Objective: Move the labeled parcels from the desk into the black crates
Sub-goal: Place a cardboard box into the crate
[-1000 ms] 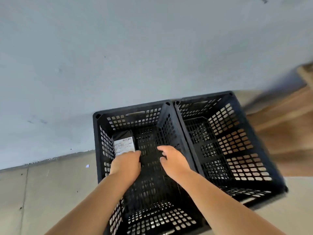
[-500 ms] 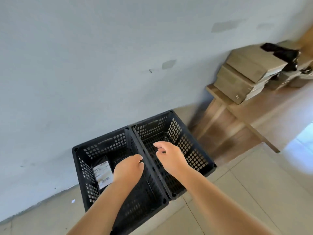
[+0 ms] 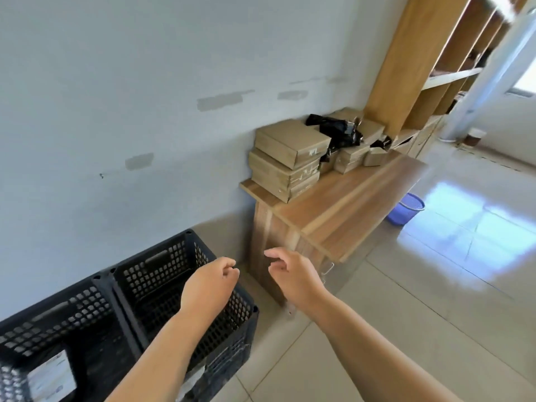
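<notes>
Parcels [image 3: 290, 153] stacked on desk [image 3: 342, 210], frame centre-right, up and right of both empty, loosely curled hands; right hand [image 3: 293, 275] nearer than left hand [image 3: 210, 285].

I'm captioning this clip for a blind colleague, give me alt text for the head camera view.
Two empty hands, left hand and right hand, reach forward between two black crates on the floor and a wooden desk against a pale wall. A labeled parcel lies in the left crate; stacked brown boxes and black-wrapped parcels wait on the desk.
</notes>
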### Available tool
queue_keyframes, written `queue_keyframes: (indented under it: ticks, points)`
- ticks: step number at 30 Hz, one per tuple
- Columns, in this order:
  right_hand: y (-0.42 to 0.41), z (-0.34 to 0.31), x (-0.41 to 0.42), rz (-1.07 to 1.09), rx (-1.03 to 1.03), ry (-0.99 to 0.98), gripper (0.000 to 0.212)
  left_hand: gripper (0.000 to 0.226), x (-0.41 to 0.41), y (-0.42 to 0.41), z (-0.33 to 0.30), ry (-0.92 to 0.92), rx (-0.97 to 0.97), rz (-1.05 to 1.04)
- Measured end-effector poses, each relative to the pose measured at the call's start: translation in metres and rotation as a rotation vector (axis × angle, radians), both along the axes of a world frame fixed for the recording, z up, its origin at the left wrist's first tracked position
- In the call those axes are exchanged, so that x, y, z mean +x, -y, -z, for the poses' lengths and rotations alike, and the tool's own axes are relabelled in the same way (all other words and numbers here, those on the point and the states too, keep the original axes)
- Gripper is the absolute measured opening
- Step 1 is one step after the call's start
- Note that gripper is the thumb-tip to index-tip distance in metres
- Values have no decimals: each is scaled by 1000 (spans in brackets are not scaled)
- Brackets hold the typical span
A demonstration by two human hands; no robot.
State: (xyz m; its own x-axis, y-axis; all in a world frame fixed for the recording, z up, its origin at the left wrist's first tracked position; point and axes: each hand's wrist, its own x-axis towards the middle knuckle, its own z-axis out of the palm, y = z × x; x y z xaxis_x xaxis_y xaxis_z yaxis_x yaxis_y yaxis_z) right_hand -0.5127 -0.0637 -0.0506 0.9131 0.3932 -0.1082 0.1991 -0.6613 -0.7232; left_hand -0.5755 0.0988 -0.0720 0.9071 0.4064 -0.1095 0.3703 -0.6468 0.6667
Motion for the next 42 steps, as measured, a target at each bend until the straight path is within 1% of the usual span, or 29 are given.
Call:
queue_keyframes:
  ticks: [4,11,17,24,28,33,37,40,42]
  points:
    - [69,-21,40,25,-21,22,40,31,41,56,-15,16,-39,57]
    - [121,-22,106,40,-10,30,41,27,107,87,-19,40,-36,39]
    - [137,-16,184,31,-18,24,39,26,192,92,-20,118,-18,33]
    - [141,-24,313,77,-67,9,35,20,320,79,-25,148,-76,2]
    - [129,-30,382,73,-38,-10,35,22,384,68,-30,155,-43,-12]
    - [114,-24,445,19,-19,-61,38,24,445,56,-32,156,25,-30]
    - [105,-19,492,-9,-18,-60,37,29,481,49,-30,124,35,-64]
    - [99,-12,526,-37,-11,-73,38,49,506,51,-25,64,36,-82]
    - [97,-8,549,-57,-2,-66,39,60,523,52,-22,37,14,-146]
